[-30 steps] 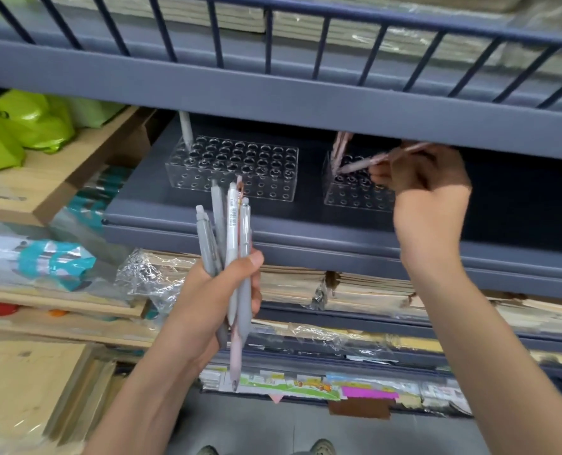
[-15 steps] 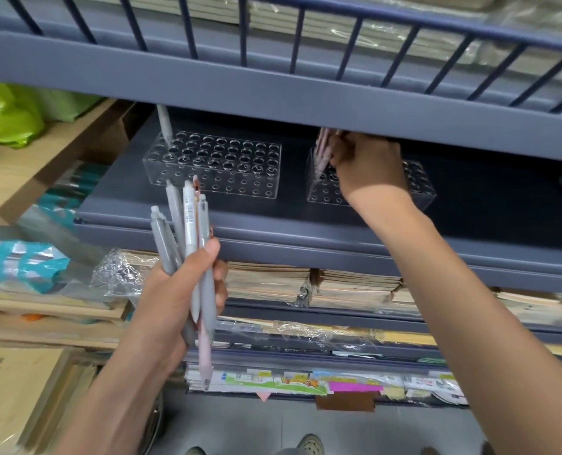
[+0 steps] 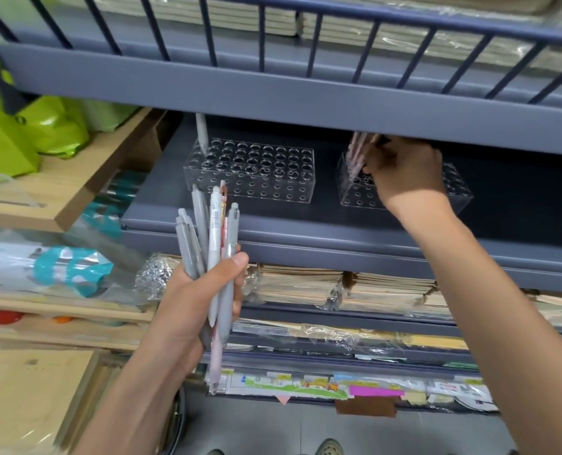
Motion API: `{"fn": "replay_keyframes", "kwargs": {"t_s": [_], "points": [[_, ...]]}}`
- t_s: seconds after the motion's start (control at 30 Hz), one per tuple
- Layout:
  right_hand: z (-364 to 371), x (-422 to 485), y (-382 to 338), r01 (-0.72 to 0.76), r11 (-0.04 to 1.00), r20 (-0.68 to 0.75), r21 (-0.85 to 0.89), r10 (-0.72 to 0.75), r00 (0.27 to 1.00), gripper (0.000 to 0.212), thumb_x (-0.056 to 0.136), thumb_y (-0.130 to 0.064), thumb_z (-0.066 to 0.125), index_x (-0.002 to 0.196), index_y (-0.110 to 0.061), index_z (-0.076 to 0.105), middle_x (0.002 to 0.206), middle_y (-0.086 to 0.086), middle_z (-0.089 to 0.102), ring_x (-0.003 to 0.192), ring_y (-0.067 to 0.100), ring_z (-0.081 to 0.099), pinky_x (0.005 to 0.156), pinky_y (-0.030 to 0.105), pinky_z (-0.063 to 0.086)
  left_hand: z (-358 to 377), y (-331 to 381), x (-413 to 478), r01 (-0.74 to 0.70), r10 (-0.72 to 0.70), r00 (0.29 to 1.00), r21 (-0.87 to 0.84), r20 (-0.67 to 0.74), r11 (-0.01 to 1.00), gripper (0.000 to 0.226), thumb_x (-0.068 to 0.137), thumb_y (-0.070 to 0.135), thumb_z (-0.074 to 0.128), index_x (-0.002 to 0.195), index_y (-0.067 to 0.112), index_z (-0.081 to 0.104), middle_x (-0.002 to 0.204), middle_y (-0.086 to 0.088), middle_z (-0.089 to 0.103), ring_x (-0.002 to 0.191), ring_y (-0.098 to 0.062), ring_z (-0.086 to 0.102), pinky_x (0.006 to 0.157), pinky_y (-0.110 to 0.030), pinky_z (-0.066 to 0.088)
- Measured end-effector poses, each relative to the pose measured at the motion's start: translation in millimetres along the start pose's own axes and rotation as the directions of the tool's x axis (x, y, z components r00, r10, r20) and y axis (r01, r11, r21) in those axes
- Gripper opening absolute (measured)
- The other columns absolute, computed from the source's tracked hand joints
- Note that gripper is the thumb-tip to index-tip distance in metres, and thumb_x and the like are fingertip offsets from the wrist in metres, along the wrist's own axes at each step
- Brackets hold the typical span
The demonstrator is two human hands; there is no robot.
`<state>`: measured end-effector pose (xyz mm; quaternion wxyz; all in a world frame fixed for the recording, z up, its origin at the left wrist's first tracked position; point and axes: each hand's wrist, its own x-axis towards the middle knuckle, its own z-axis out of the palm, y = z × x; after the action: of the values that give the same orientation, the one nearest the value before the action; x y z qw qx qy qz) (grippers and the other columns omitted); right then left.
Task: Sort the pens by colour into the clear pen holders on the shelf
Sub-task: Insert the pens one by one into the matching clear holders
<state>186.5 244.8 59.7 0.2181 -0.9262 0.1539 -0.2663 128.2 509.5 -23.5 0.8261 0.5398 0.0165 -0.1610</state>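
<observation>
Head view: left hand (image 3: 194, 310) clamps a bundle of grey, white and pink plastic pens (image 3: 214, 251) upright, below the blue-grey metal shelf (image 3: 306, 224). The white one's barcode sticker (image 3: 216, 218) is unreadable. A clear perforated pen holder (image 3: 250, 169) has one grey pen (image 3: 202, 131) in its far-left corner. Right hand (image 3: 404, 175) curls on pink pens (image 3: 355, 156) at the second clear holder (image 3: 457, 188), close under the upper shelf beam (image 3: 273, 100).

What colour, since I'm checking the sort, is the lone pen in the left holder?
The pen is light grey; head view.
</observation>
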Motion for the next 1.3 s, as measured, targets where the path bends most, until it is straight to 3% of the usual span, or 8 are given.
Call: {"fn": "replay_keyframes", "kwargs": {"t_s": [0.13,0.23,0.33,0.4,0.53,0.93,1.13,1.3], "points": [[-5,-3,0,-0.097,0.99,-0.096,0.106,0.107,0.99,0.021,0.093,-0.015,0.05,0.084,-0.003,0.065,0.099,0.024,0.069,0.103,0.041,0.058,0.081,0.027,0.038,-7,6,-1,0.012,-0.012,1.0,0.008,-0.006,1.0,0.029,0.07,0.028,0.083,0.094,0.017,0.071,0.064,-0.004,0.056,0.044,-0.016,0.048,0.039,-0.022,0.042],[-13,-22,-20,-0.034,0.745,-0.136,0.666,0.165,0.977,0.012,0.089,-0.002,0.055,0.092,-0.003,0.066,0.094,0.014,0.07,0.095,0.015,0.066,0.077,0.009,0.043,-15,11,-1,0.02,-0.02,1.0,0.024,0.012,1.0,0.032,0.063,0.033,0.089,0.089,0.02,0.074,0.065,-0.005,0.056,0.044,-0.017,0.05,0.04,-0.022,0.044],[-2,-45,-43,-0.069,0.8,0.1,0.596,0.011,0.995,0.014,0.086,-0.019,0.065,0.076,-0.026,0.072,0.073,-0.01,0.072,0.06,-0.002,0.059,0.058,0.012,0.046,-24,13,-1,0.005,-0.006,1.0,0.037,0.027,0.999,0.037,0.058,0.034,0.089,0.087,0.019,0.073,0.064,-0.006,0.056,0.044,-0.017,0.051,0.04,-0.024,0.045],[8,-61,-65,-0.123,0.804,0.366,0.582,-0.123,0.923,0.009,0.086,-0.031,0.069,0.079,-0.03,0.074,0.073,-0.011,0.073,0.055,-0.003,0.056,0.053,0.013,0.044,-29,14,-2,0.001,-0.003,0.999,0.045,0.032,0.999,0.04,0.058,0.032,0.089,0.09,0.017,0.071,0.064,-0.007,0.056,0.045,-0.017,0.051,0.04,-0.024,0.045],[28,-79,-97,-0.128,0.759,0.537,0.638,-0.32,0.781,0.013,0.085,-0.034,0.073,0.082,-0.021,0.076,0.074,-0.002,0.073,0.055,-0.004,0.056,0.053,0.011,0.044,-38,16,-4,-0.006,0.004,1.0,0.091,0.021,0.996,0.04,0.067,0.025,0.086,0.094,0.008,0.062,0.061,-0.007,0.053,0.045,-0.017,0.051,0.04,-0.024,0.045],[57,-90,-129,-0.323,0.73,0.695,0.602,-0.28,0.662,0.011,0.083,-0.022,0.075,0.083,-0.012,0.075,0.074,0.003,0.072,0.06,0.009,0.056,0.054,0.025,0.043,-70,27,-11,-0.043,0.034,0.997,0.123,0.07,0.992,0.026,0.067,0.029,0.086,0.077,0.015,0.066,0.06,-0.005,0.056,0.047,-0.017,0.054,0.043,-0.024,0.047],[61,-89,-138,-0.489,0.478,0.605,0.73,-0.121,0.787,0.012,0.09,-0.007,0.061,0.086,-0.001,0.07,0.074,0.011,0.067,0.059,0.015,0.057,0.053,0.025,0.046,-87,31,-15,-0.065,0.052,0.992,0.11,0.115,0.992,0.031,0.073,0.039,0.08,0.083,0.013,0.068,0.065,-0.005,0.062,0.046,-0.015,0.053,0.042,-0.023,0.045],[64,-98,-139,-0.471,0.443,0.579,0.763,-0.145,0.802,0.013,0.091,-0.01,0.065,0.097,0.002,0.066,0.079,0.013,0.066,0.062,0.019,0.059,0.056,0.027,0.05,-94,32,-17,-0.057,0.052,0.997,0.103,0.055,0.993,0.051,0.077,0.037,0.079,0.101,-0.004,0.06,0.057,-0.001,0.062,0.041,-0.012,0.051,0.039,-0.02,0.043]]}}
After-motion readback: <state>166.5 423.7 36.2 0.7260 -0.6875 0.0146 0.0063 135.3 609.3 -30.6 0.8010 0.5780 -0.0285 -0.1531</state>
